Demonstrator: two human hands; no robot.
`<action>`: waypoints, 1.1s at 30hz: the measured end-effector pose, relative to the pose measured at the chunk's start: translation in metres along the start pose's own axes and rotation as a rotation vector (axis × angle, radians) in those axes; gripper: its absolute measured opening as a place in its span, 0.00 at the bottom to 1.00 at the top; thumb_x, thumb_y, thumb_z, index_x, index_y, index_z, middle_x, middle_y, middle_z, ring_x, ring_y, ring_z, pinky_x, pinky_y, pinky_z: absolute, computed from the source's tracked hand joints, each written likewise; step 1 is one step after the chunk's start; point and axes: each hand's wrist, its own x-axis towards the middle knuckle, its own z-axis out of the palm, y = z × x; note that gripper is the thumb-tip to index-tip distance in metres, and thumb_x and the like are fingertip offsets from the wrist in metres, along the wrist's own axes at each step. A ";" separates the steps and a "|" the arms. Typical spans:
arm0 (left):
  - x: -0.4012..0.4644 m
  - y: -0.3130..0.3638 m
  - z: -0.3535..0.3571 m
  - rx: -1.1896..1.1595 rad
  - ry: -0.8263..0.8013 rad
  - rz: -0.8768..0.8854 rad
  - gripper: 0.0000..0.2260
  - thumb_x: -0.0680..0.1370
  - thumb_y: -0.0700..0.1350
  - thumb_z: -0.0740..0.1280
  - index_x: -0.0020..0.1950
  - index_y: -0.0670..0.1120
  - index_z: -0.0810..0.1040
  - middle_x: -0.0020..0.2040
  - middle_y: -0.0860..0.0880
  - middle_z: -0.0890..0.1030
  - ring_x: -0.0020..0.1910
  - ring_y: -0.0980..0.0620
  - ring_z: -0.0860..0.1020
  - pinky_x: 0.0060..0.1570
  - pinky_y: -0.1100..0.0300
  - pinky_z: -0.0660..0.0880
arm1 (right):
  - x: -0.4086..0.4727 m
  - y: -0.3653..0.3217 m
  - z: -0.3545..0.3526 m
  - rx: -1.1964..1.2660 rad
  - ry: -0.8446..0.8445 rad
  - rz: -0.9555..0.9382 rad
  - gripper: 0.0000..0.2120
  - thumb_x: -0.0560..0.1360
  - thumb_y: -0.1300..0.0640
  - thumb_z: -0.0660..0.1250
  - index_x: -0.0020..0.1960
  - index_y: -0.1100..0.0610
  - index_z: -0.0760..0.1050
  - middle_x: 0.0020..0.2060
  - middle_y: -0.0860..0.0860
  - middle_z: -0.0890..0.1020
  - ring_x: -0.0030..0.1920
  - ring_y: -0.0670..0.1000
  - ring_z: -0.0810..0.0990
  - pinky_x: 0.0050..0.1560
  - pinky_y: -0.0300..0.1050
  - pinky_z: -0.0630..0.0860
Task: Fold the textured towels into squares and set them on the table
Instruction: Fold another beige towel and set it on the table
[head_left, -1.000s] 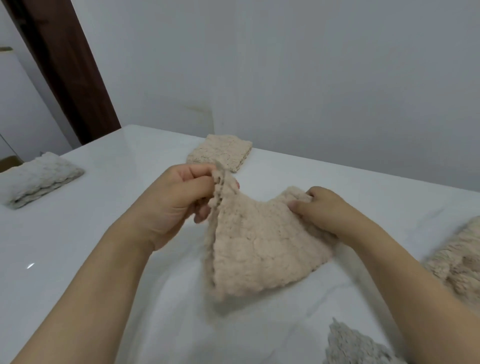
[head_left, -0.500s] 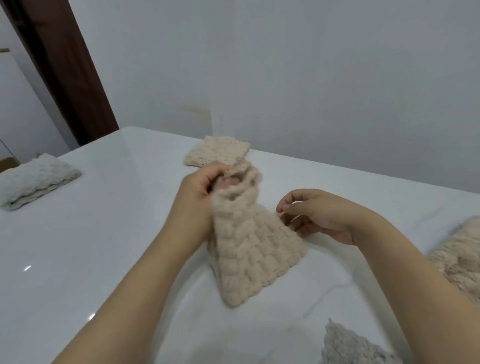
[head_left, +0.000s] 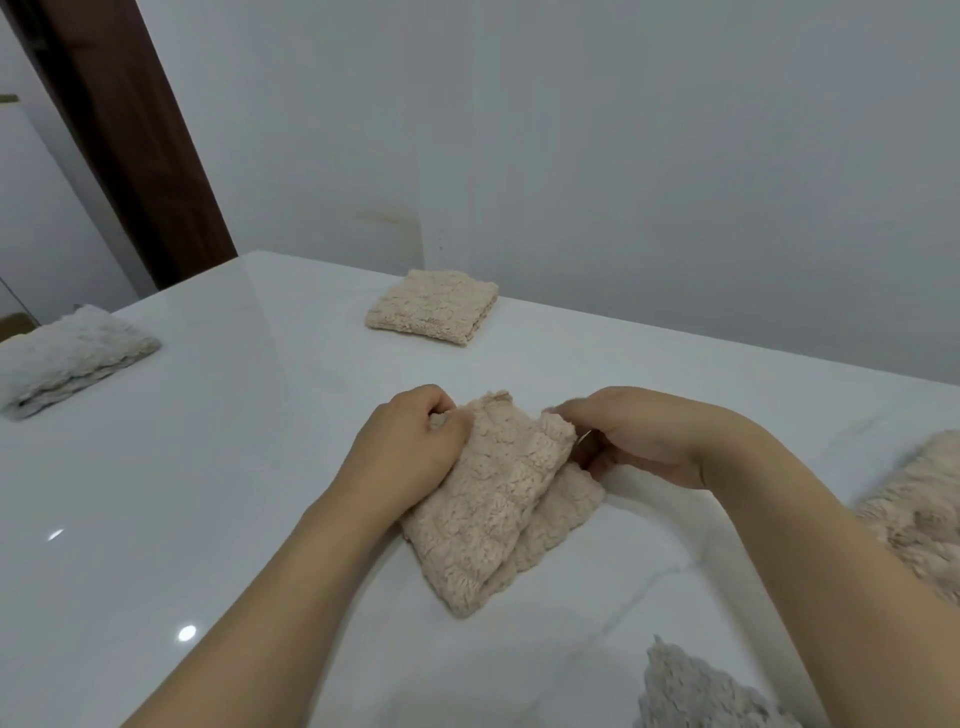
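Observation:
A beige textured towel (head_left: 493, 509) lies folded over on the white table (head_left: 208, 467) in the middle of the view. My left hand (head_left: 410, 452) grips its far left corner with curled fingers. My right hand (head_left: 639, 441) pinches the far right corner of the upper layer; a lower layer sticks out underneath to the right. A folded beige square towel (head_left: 434, 306) sits farther back near the wall. A folded white towel (head_left: 67, 358) lies at the far left.
An unfolded beige towel (head_left: 924, 514) lies at the right edge. A grey-white towel (head_left: 696, 691) pokes in at the bottom right. A grey wall stands behind the table, and a dark wooden post (head_left: 130, 140) rises at the back left.
The towel was hanging from my left hand above the table. Now it lies flat and folded over, and my right hand has taken hold of its far right corner.

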 end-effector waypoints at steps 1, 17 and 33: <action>0.000 0.000 0.001 -0.010 0.011 0.016 0.10 0.79 0.54 0.63 0.43 0.49 0.76 0.40 0.54 0.80 0.42 0.54 0.78 0.41 0.56 0.73 | 0.000 -0.001 0.001 0.038 0.006 -0.005 0.21 0.79 0.46 0.61 0.57 0.63 0.79 0.55 0.63 0.81 0.44 0.54 0.76 0.50 0.49 0.74; 0.006 0.002 -0.015 -0.179 -0.194 -0.140 0.13 0.73 0.50 0.64 0.35 0.48 0.62 0.31 0.52 0.64 0.32 0.50 0.64 0.36 0.53 0.61 | -0.002 -0.008 0.012 -0.433 0.065 0.055 0.11 0.74 0.55 0.70 0.42 0.56 0.68 0.35 0.49 0.69 0.39 0.51 0.67 0.42 0.46 0.64; 0.002 0.010 -0.011 -0.464 -0.303 -0.169 0.08 0.74 0.48 0.71 0.41 0.47 0.76 0.37 0.47 0.77 0.37 0.49 0.74 0.39 0.57 0.69 | 0.010 -0.010 0.023 -0.579 0.335 -0.021 0.18 0.82 0.43 0.51 0.39 0.53 0.63 0.41 0.48 0.71 0.42 0.49 0.70 0.39 0.43 0.63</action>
